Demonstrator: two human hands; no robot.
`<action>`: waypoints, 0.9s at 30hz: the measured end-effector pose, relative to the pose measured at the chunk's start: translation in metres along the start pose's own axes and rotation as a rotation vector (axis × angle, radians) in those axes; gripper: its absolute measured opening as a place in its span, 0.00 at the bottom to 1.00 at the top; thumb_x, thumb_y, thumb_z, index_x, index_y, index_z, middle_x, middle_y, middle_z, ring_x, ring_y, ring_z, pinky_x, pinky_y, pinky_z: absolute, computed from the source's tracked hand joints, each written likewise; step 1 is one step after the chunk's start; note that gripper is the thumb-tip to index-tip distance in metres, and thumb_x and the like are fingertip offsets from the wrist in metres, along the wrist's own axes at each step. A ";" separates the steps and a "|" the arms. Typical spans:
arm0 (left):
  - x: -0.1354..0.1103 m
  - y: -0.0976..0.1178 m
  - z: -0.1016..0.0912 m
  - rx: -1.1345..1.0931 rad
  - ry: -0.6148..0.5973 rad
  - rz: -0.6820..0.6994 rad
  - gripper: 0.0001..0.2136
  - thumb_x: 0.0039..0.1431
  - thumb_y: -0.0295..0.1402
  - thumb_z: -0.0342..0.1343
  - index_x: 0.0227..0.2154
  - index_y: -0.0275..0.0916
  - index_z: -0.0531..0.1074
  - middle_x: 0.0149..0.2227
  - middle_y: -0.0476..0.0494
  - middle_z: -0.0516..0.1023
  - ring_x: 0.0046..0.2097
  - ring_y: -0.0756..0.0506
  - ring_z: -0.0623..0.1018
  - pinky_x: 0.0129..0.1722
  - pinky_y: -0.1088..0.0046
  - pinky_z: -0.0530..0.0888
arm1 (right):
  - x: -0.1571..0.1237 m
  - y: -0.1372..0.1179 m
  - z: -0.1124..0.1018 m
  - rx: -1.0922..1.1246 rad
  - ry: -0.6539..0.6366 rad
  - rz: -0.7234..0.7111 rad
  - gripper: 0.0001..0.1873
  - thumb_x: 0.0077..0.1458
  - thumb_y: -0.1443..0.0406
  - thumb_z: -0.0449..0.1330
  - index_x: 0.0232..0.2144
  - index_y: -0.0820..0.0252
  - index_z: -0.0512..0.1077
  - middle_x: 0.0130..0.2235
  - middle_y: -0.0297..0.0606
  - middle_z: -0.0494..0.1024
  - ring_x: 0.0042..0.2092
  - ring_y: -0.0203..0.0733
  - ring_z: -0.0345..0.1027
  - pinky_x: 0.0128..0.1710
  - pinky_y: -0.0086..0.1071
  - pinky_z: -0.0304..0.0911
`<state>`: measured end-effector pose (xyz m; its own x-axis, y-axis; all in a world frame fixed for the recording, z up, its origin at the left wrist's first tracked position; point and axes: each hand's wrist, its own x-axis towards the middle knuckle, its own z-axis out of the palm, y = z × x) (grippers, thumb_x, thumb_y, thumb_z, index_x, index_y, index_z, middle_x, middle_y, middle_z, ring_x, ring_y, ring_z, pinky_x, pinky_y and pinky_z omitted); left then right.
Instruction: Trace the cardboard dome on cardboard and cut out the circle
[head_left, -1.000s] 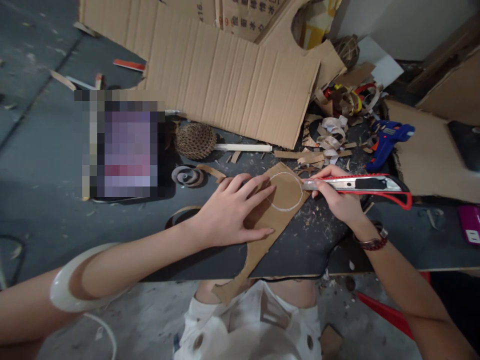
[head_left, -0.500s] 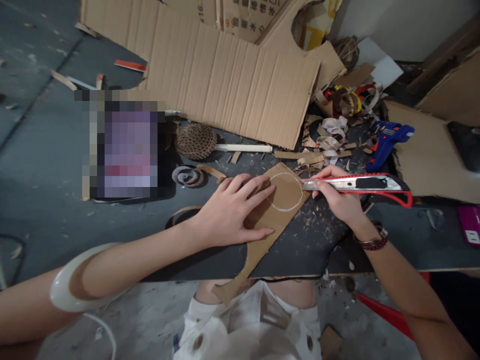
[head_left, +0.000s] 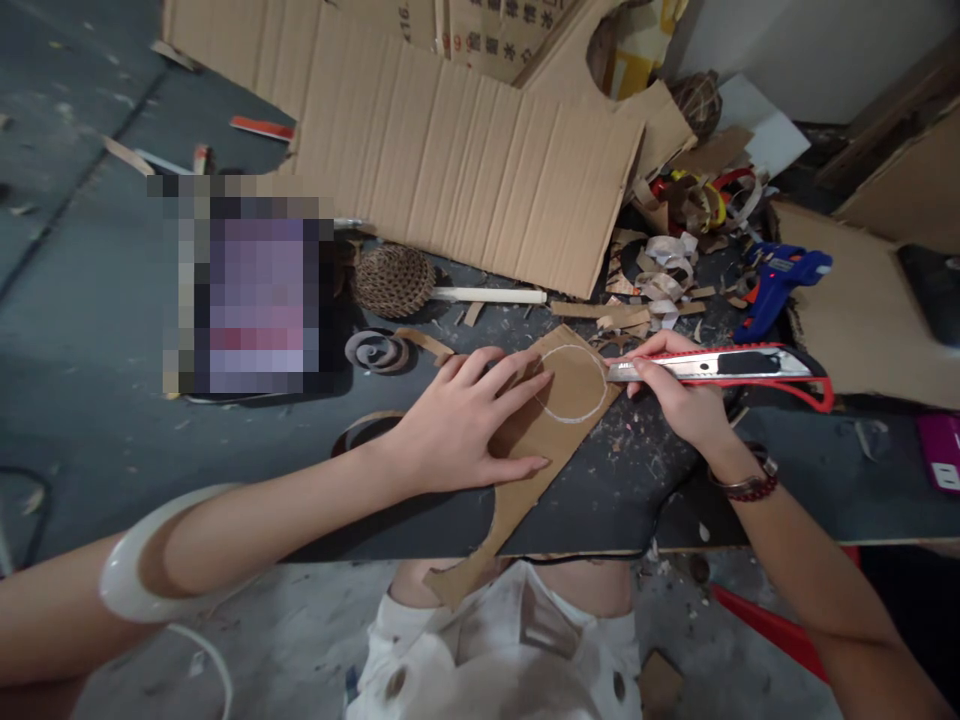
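Note:
My right hand (head_left: 673,400) is shut on a red utility knife (head_left: 720,367), whose blade tip rests at the right edge of a white drawn circle (head_left: 570,384). That circle is marked on a long, curved piece of brown cardboard (head_left: 529,480). My left hand (head_left: 461,425) lies flat on this cardboard with its fingers spread, just left of the circle. It presses down and holds nothing. The cardboard's lower end runs past the edge of the dark work board (head_left: 645,510) towards my lap.
A large corrugated cardboard sheet (head_left: 465,170) lies behind my hands. Cardboard scraps (head_left: 664,280) and a blue glue gun (head_left: 776,300) are to the right. A cardboard spiral (head_left: 375,352), a coiled ball on a white handle (head_left: 394,282) and a pixelated rectangular object (head_left: 255,300) are to the left.
The utility knife has turned slightly, its handle now more level, with the blade still at the circle's right edge. My left hand and the cardboard have not visibly moved.

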<state>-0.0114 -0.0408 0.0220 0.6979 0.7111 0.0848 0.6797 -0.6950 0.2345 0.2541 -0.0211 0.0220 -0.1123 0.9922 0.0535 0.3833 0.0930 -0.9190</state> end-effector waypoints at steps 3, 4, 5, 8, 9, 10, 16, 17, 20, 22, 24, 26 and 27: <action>0.000 0.000 0.000 0.003 -0.003 0.001 0.37 0.56 0.58 0.50 0.62 0.39 0.61 0.63 0.36 0.64 0.58 0.32 0.65 0.53 0.49 0.68 | 0.000 -0.001 0.000 -0.007 -0.002 0.012 0.06 0.57 0.66 0.57 0.28 0.54 0.69 0.22 0.30 0.76 0.28 0.38 0.73 0.34 0.35 0.70; 0.000 0.000 0.000 0.005 -0.002 0.002 0.37 0.56 0.58 0.50 0.62 0.39 0.61 0.63 0.36 0.65 0.58 0.32 0.65 0.53 0.49 0.68 | -0.001 -0.001 0.000 -0.012 0.000 0.015 0.06 0.57 0.66 0.57 0.28 0.54 0.69 0.23 0.30 0.76 0.28 0.38 0.72 0.34 0.35 0.69; 0.000 0.000 0.000 0.007 -0.001 0.003 0.37 0.56 0.58 0.50 0.62 0.39 0.62 0.63 0.37 0.65 0.58 0.32 0.65 0.53 0.49 0.68 | -0.001 -0.001 0.000 -0.019 0.001 0.016 0.06 0.57 0.66 0.57 0.28 0.54 0.69 0.23 0.30 0.76 0.28 0.38 0.72 0.34 0.35 0.69; 0.000 0.000 -0.001 0.006 -0.003 0.005 0.37 0.56 0.58 0.50 0.62 0.39 0.62 0.63 0.37 0.64 0.57 0.32 0.65 0.53 0.49 0.69 | -0.001 0.000 0.000 -0.040 0.000 0.008 0.05 0.57 0.66 0.57 0.28 0.55 0.69 0.25 0.32 0.78 0.28 0.38 0.72 0.33 0.35 0.69; 0.000 0.000 -0.001 0.006 -0.004 0.005 0.37 0.56 0.58 0.50 0.62 0.39 0.62 0.63 0.36 0.64 0.57 0.31 0.65 0.52 0.49 0.69 | -0.001 0.000 0.000 -0.041 -0.001 0.006 0.05 0.57 0.66 0.57 0.28 0.55 0.69 0.26 0.32 0.78 0.27 0.38 0.72 0.33 0.35 0.69; 0.000 0.000 -0.001 0.005 -0.004 0.005 0.37 0.56 0.58 0.50 0.62 0.39 0.62 0.63 0.36 0.64 0.57 0.31 0.65 0.52 0.48 0.69 | -0.001 0.001 0.000 -0.040 -0.002 0.005 0.05 0.57 0.66 0.57 0.28 0.55 0.69 0.26 0.32 0.77 0.27 0.38 0.72 0.32 0.35 0.68; 0.000 0.000 0.000 0.002 0.002 0.009 0.37 0.56 0.58 0.49 0.62 0.39 0.61 0.63 0.37 0.64 0.58 0.32 0.65 0.53 0.49 0.69 | -0.003 0.001 0.000 -0.099 -0.006 -0.006 0.05 0.58 0.65 0.56 0.29 0.54 0.68 0.25 0.31 0.76 0.27 0.38 0.71 0.31 0.34 0.67; 0.001 0.000 0.000 0.005 0.002 0.009 0.37 0.56 0.58 0.50 0.62 0.39 0.61 0.63 0.37 0.64 0.58 0.32 0.65 0.53 0.49 0.69 | -0.005 -0.001 0.000 -0.149 -0.007 -0.014 0.05 0.58 0.65 0.57 0.29 0.54 0.68 0.24 0.31 0.75 0.27 0.38 0.71 0.30 0.34 0.66; 0.000 0.000 0.000 0.014 0.008 0.009 0.36 0.56 0.57 0.50 0.62 0.39 0.61 0.63 0.36 0.64 0.57 0.32 0.65 0.53 0.50 0.69 | -0.008 -0.006 -0.001 -0.319 -0.020 -0.028 0.05 0.58 0.63 0.57 0.29 0.54 0.69 0.23 0.30 0.73 0.25 0.38 0.69 0.27 0.32 0.62; 0.000 -0.001 0.000 0.012 0.010 0.011 0.36 0.56 0.56 0.50 0.62 0.39 0.62 0.63 0.36 0.64 0.57 0.32 0.65 0.53 0.50 0.68 | -0.009 -0.007 -0.002 -0.359 -0.032 -0.030 0.05 0.58 0.62 0.58 0.30 0.54 0.70 0.23 0.30 0.74 0.25 0.37 0.69 0.26 0.32 0.61; 0.000 -0.001 0.000 0.002 0.008 0.008 0.36 0.56 0.57 0.51 0.62 0.39 0.61 0.63 0.36 0.64 0.58 0.31 0.65 0.53 0.49 0.68 | -0.007 -0.007 -0.001 -0.304 -0.036 -0.029 0.05 0.58 0.63 0.57 0.30 0.55 0.69 0.25 0.31 0.75 0.26 0.37 0.70 0.28 0.32 0.62; -0.001 -0.001 0.000 -0.006 0.000 -0.002 0.37 0.55 0.57 0.51 0.62 0.39 0.62 0.63 0.37 0.64 0.58 0.31 0.65 0.54 0.48 0.68 | -0.004 -0.004 -0.001 -0.193 -0.033 -0.020 0.05 0.58 0.65 0.57 0.29 0.55 0.68 0.25 0.30 0.75 0.28 0.37 0.71 0.30 0.33 0.65; -0.001 0.000 0.000 -0.009 -0.003 -0.007 0.37 0.55 0.57 0.51 0.62 0.39 0.62 0.63 0.37 0.64 0.58 0.31 0.65 0.54 0.48 0.67 | -0.003 -0.003 0.000 -0.134 -0.031 -0.010 0.05 0.58 0.65 0.56 0.28 0.55 0.68 0.25 0.30 0.75 0.28 0.37 0.71 0.31 0.33 0.66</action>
<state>-0.0120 -0.0410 0.0214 0.6939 0.7156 0.0800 0.6825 -0.6891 0.2435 0.2536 -0.0242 0.0246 -0.1444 0.9883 0.0481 0.5005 0.1149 -0.8580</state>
